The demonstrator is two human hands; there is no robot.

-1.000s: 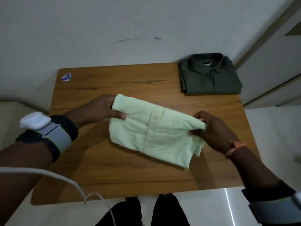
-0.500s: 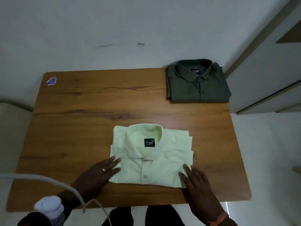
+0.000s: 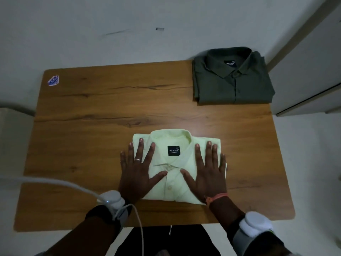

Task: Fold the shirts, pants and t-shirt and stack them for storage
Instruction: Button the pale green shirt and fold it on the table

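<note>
Folded pale green shirt, near-centre of table, pressed flat under left hand and right hand, fingers spread straight; risk: lifting toward the far-right dark green shirt may loosen folds.

A wooden table stands against a pale wall. 1 blue-and-white sticker sits near its far left corner.

Wooden tabletop: folded pale green shirt near front centre, folded dark green shirt at far right corner, sticker far left.
</note>
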